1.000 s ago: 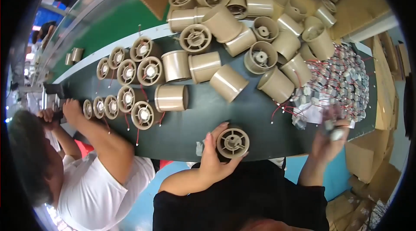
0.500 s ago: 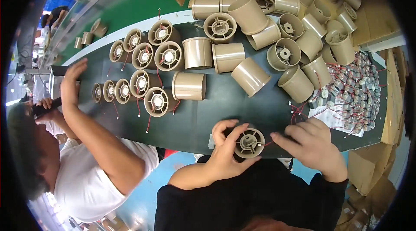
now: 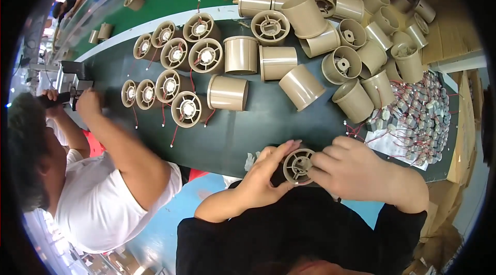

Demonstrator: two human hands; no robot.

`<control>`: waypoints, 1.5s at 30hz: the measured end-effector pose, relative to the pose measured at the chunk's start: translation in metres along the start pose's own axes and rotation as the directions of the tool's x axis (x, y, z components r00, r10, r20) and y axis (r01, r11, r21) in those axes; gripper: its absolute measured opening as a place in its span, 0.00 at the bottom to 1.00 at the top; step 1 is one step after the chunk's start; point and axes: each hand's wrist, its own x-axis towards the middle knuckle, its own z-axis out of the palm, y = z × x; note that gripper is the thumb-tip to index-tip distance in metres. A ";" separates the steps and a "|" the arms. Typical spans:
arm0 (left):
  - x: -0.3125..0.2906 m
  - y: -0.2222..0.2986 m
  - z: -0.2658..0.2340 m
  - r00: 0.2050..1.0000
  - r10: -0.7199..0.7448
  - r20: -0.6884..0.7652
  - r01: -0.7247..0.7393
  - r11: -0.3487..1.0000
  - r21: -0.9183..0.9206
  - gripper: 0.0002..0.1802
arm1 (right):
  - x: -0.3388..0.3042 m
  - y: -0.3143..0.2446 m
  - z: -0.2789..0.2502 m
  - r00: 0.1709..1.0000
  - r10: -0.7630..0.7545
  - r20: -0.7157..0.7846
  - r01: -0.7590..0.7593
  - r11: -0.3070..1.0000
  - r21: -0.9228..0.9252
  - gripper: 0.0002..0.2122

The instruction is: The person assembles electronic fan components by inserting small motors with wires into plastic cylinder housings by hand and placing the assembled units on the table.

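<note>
Near the front edge of the table, my left hand (image 3: 266,174) is wrapped round the side of a beige plastic cylindrical housing (image 3: 292,169). Its round, spoked end faces up. My right hand (image 3: 349,166) is closed, with bent fingertips over the right part of that spoked end. Those fingers hide whatever they pinch. Left of centre lie several similar housings (image 3: 227,92), many with a white piece in the hub and red wires trailing out.
Housings are heaped in a cardboard box (image 3: 442,32) at the far right. Small motors with red wires (image 3: 413,115) cover the table's right end, partly on white paper (image 3: 385,140). At left, a co-worker in a white shirt (image 3: 116,192) reaches over the dark table (image 3: 258,125).
My right hand has moved left onto the spoked end, covering the red wire seen beside it earlier. The co-worker's raised hand has come down, and the leftmost housing of the near row is gone.
</note>
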 end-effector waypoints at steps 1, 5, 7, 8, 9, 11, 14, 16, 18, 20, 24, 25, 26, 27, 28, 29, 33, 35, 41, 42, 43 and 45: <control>-0.003 -0.001 0.001 1.000 -0.001 -0.002 0.001 1.000 0.004 0.40 | 0.003 0.002 -0.001 1.000 0.013 0.022 -0.014 0.998 0.059 0.06; -0.002 -0.001 0.001 0.999 -0.030 0.016 0.030 1.000 0.007 0.37 | 0.015 0.006 -0.002 1.000 -0.002 0.016 0.001 0.999 0.044 0.05; 0.000 0.003 -0.001 1.000 -0.017 0.008 0.016 0.997 0.071 0.36 | 0.019 0.002 -0.009 0.998 -0.011 0.061 0.011 1.000 -0.011 0.05; 0.001 0.004 -0.003 1.000 0.021 0.002 -0.022 0.992 0.121 0.35 | 0.021 0.001 -0.012 0.994 -0.023 0.104 0.029 0.998 -0.059 0.04; 0.001 0.004 -0.004 0.998 0.059 -0.002 -0.058 0.984 0.170 0.34 | 0.023 -0.002 -0.013 0.994 -0.031 0.107 0.037 0.998 -0.057 0.04; 0.000 0.003 -0.004 0.999 0.039 -0.021 -0.036 0.991 0.132 0.33 | 0.025 -0.008 -0.014 0.992 -0.068 0.109 0.090 0.972 -0.216 0.05; -0.002 0.002 -0.004 0.999 -0.014 -0.034 0.015 0.999 0.045 0.32 | 0.027 -0.015 -0.018 0.971 -0.123 0.207 0.182 0.936 -0.300 0.06; -0.002 0.001 -0.004 0.998 -0.046 -0.033 0.046 0.999 -0.004 0.32 | 0.026 -0.015 -0.014 0.977 -0.140 0.158 0.183 0.937 -0.299 0.06; -0.002 -0.001 -0.005 0.997 -0.015 -0.072 0.019 0.999 0.049 0.30 | 0.024 -0.013 -0.013 0.979 -0.168 0.110 0.194 0.935 -0.297 0.07; -0.003 -0.004 -0.006 0.997 0.003 -0.082 0.002 0.999 0.053 0.29 | 0.023 -0.010 -0.013 0.980 -0.176 0.091 0.196 0.924 -0.329 0.06; -0.009 -0.010 -0.006 0.998 0.057 -0.038 -0.053 0.994 0.097 0.34 | 0.023 -0.009 -0.016 0.976 -0.169 0.137 0.206 0.922 -0.328 0.06; -0.009 -0.006 -0.004 0.997 0.059 -0.040 -0.055 0.994 0.095 0.34 | 0.023 -0.009 -0.019 0.975 -0.142 0.169 0.189 0.933 -0.305 0.06; -0.008 0.001 0.000 0.995 0.056 -0.084 -0.044 0.989 0.139 0.38 | 0.022 -0.009 -0.021 0.973 -0.114 0.201 0.169 0.944 -0.283 0.06; -0.008 0.005 0.005 0.990 0.056 -0.128 -0.032 0.983 0.182 0.42 | 0.022 -0.009 -0.021 0.972 -0.112 0.204 0.169 0.944 -0.283 0.06; -0.009 0.003 0.010 0.993 0.064 -0.104 -0.040 0.975 0.217 0.47 | 0.022 -0.010 -0.021 0.971 -0.095 0.217 0.152 0.953 -0.262 0.05; -0.009 0.002 0.013 0.992 0.065 -0.107 -0.040 0.976 0.216 0.47 | 0.023 -0.011 -0.021 0.970 -0.083 0.229 0.139 0.961 -0.241 0.05; -0.007 -0.007 0.019 0.985 0.063 -0.163 -0.041 0.990 0.134 0.42 | 0.023 -0.011 -0.022 0.961 -0.092 0.259 0.155 0.960 -0.235 0.05; -0.005 -0.007 0.018 0.985 0.050 -0.163 -0.025 0.988 0.152 0.39 | 0.022 -0.009 -0.024 0.965 -0.077 0.252 0.136 0.965 -0.226 0.05; 0.001 0.000 0.009 0.997 0.012 -0.077 0.001 0.986 0.169 0.24 | 0.023 -0.011 -0.020 0.973 -0.070 0.219 0.125 0.961 -0.247 0.05; 0.000 0.000 0.009 0.997 0.010 -0.078 0.004 0.986 0.170 0.24 | 0.024 -0.010 -0.018 0.973 -0.072 0.219 0.127 0.961 -0.245 0.05; -0.001 0.000 0.008 0.994 0.037 -0.101 -0.016 0.979 0.201 0.21 | 0.025 -0.009 -0.017 0.978 -0.092 0.189 0.140 0.956 -0.258 0.06; -0.002 0.000 0.008 0.990 0.067 -0.123 -0.037 0.972 0.232 0.19 | 0.026 -0.008 -0.016 0.981 -0.112 0.161 0.153 0.950 -0.272 0.07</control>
